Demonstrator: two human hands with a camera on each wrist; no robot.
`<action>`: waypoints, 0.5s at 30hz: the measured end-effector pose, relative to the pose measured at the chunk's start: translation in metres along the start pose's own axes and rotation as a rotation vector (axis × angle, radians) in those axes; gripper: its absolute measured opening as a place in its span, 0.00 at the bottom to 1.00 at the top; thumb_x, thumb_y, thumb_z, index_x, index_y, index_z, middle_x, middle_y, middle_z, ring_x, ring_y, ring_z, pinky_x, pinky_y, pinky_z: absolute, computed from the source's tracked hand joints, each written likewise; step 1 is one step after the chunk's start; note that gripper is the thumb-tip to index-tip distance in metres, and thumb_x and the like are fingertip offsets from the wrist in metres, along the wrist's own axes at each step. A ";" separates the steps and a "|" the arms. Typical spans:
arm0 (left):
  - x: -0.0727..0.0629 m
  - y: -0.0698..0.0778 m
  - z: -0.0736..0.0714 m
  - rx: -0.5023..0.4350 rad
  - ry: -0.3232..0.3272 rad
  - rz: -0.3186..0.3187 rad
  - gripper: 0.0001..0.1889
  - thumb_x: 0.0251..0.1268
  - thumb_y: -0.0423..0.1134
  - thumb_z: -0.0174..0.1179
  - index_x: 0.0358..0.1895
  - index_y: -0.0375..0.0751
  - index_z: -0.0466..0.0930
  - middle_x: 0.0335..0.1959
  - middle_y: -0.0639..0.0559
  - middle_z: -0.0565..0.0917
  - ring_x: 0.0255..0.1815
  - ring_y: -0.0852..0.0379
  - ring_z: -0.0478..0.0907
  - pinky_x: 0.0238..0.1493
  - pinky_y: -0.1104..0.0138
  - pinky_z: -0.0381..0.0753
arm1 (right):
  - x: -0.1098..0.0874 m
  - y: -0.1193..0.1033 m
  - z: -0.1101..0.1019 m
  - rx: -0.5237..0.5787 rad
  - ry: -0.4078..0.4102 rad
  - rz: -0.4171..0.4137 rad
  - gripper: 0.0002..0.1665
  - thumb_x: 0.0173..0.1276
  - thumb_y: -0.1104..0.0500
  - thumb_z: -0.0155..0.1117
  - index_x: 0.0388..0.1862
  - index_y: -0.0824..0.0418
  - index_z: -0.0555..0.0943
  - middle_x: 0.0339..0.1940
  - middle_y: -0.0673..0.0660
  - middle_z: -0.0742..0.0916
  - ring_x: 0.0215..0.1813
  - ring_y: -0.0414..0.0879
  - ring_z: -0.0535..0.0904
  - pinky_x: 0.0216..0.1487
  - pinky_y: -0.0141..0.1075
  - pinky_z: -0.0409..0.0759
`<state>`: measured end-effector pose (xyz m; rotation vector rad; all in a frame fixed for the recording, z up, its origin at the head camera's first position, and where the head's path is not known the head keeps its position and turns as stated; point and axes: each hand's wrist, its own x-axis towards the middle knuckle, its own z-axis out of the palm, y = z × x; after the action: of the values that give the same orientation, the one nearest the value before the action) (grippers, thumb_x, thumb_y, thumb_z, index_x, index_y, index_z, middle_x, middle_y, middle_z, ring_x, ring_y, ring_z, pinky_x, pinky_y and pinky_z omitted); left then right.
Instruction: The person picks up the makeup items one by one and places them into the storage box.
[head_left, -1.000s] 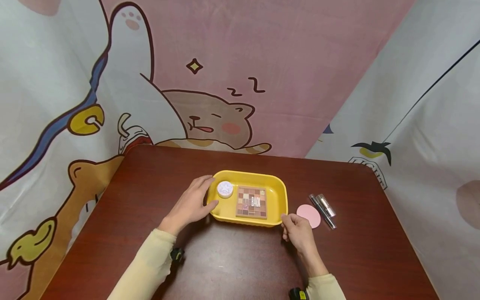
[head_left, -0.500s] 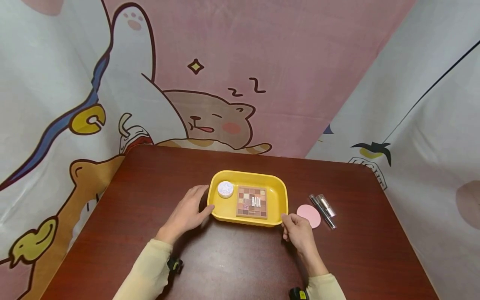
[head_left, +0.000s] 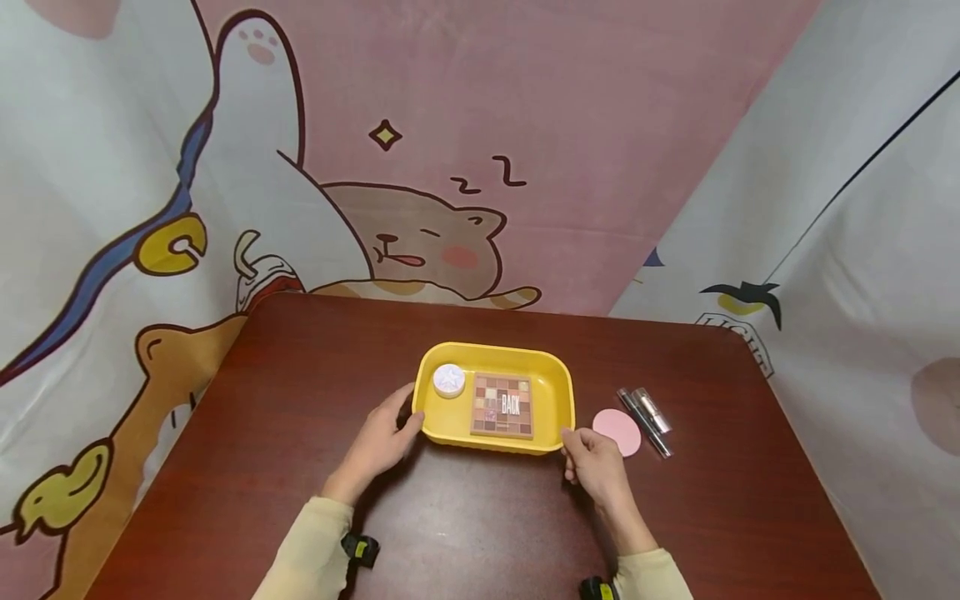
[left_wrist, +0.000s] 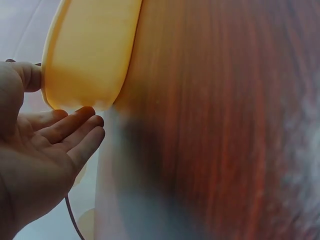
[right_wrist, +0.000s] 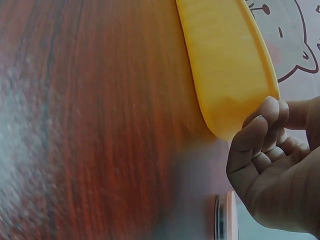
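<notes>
A yellow plastic tray (head_left: 553,398) sits on the table in the head view. Inside it lie an eyeshadow palette (head_left: 501,405) marked "BACK" and a small round white case (head_left: 449,380) with a star on its lid. At the tray's left end is my left hand (head_left: 378,437), its thumb at the rim. In the left wrist view those fingers (left_wrist: 75,127) are nearly straight, their tips close beside the end wall. My right hand (head_left: 597,467) pinches the rim at the near right corner, between thumb and curled fingers, as the right wrist view shows.
Right of the tray, a round pink case (head_left: 617,432) lies close to my right hand. Beyond it are a slim dark tube (head_left: 644,423) and a shorter clear and silvery tube (head_left: 652,410). Printed cloth (head_left: 585,167) hangs behind the brown table (head_left: 480,533).
My left hand has drawn back from over the tray's left rim, down and to the left, to the outside of that end. The right hand keeps its pinch on the corner.
</notes>
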<state>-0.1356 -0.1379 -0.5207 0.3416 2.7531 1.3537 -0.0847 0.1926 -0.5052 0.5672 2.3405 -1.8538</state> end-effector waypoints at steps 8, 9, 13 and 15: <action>-0.003 0.001 0.007 -0.139 -0.013 -0.106 0.29 0.80 0.39 0.56 0.79 0.42 0.64 0.68 0.37 0.78 0.61 0.38 0.81 0.60 0.46 0.81 | 0.001 -0.001 -0.006 -0.053 -0.014 -0.023 0.23 0.79 0.58 0.61 0.26 0.73 0.76 0.13 0.50 0.75 0.17 0.42 0.72 0.20 0.31 0.73; -0.004 0.002 0.008 -0.147 -0.011 -0.113 0.29 0.80 0.39 0.55 0.79 0.42 0.64 0.68 0.37 0.78 0.62 0.38 0.81 0.60 0.46 0.81 | 0.001 -0.001 -0.007 -0.073 -0.012 -0.028 0.23 0.79 0.57 0.62 0.26 0.73 0.77 0.13 0.51 0.75 0.17 0.43 0.72 0.20 0.31 0.73; -0.004 0.003 0.009 -0.168 0.000 -0.139 0.28 0.80 0.38 0.54 0.79 0.44 0.64 0.69 0.36 0.77 0.63 0.38 0.80 0.59 0.47 0.82 | 0.003 0.000 -0.013 -0.178 0.002 -0.036 0.25 0.76 0.53 0.66 0.26 0.71 0.78 0.14 0.51 0.76 0.18 0.44 0.74 0.21 0.32 0.75; -0.003 0.004 0.010 -0.178 0.006 -0.150 0.28 0.80 0.38 0.54 0.79 0.44 0.64 0.69 0.36 0.77 0.62 0.38 0.81 0.59 0.47 0.82 | 0.004 0.001 -0.017 -0.225 0.001 -0.038 0.25 0.75 0.51 0.67 0.25 0.70 0.78 0.15 0.51 0.77 0.19 0.44 0.75 0.22 0.32 0.76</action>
<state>-0.1302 -0.1284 -0.5236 0.1188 2.5773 1.5460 -0.0857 0.2104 -0.5027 0.4994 2.5313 -1.5735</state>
